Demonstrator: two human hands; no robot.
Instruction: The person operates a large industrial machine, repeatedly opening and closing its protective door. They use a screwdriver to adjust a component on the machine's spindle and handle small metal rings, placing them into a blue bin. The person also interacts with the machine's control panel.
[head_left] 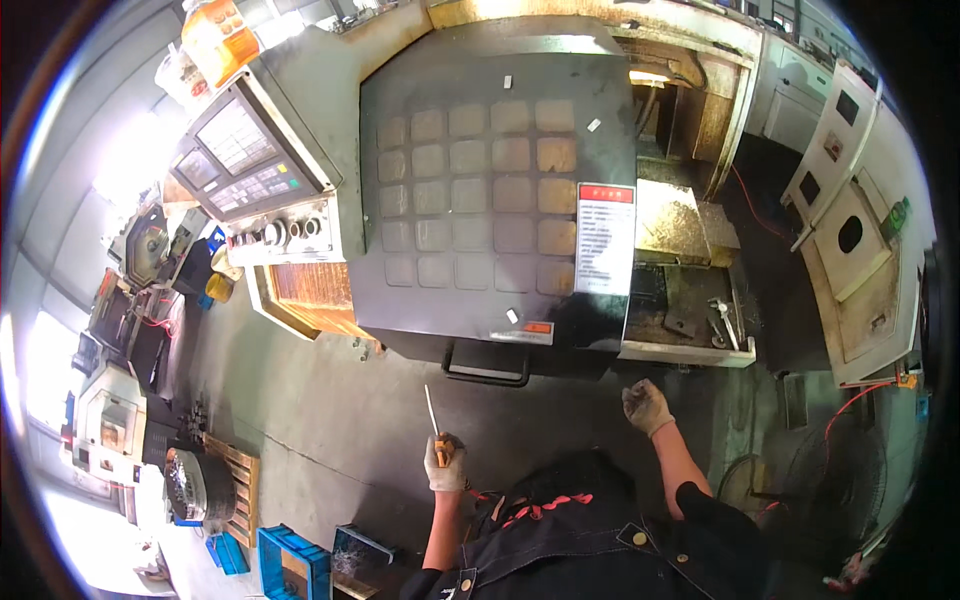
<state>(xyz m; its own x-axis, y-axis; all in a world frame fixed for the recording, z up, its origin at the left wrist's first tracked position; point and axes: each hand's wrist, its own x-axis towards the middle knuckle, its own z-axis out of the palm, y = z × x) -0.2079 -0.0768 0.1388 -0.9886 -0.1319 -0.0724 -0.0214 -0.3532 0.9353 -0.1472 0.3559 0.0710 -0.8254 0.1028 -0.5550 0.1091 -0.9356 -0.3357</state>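
Observation:
My left hand [446,464], in a pale work glove, is closed round an orange-handled tool [443,447]. A long, thin, pale rod sticks out of it, pointing up and slightly left, short of the machine. To the right, my right hand [648,407], also gloved, is raised with its fingers curled in. Whether anything is inside those fingers does not show. In front of me stands a large dark machine door [470,310] with a grid of square panes and a black handle [486,374] low down. Neither hand touches the door or its handle.
A tilted control panel [245,150] is left of the door. At right, an open machine bay holds a wrench-like metal tool [722,318] on its ledge [690,352]. A blue crate [293,562] and a wooden pallet [241,490] stand lower left; a red hose [850,402] lies right.

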